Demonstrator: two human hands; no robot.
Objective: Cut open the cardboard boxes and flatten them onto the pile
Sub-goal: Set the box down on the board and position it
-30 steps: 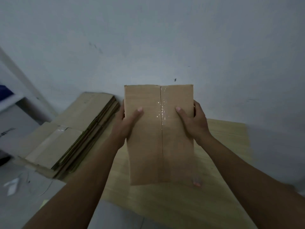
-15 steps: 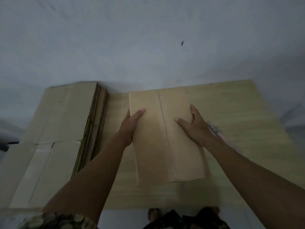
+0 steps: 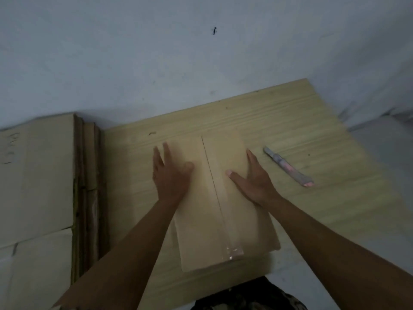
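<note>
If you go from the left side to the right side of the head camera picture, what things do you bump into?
pile of flattened boxes → left hand → cardboard box under both hands → right hand → box cutter lying on the wooden table

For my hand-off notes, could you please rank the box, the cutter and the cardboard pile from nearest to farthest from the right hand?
1. Cardboard box: directly under the right hand.
2. Cutter: on the board, just to its right.
3. Cardboard pile: far left, beyond the left hand.
</note>
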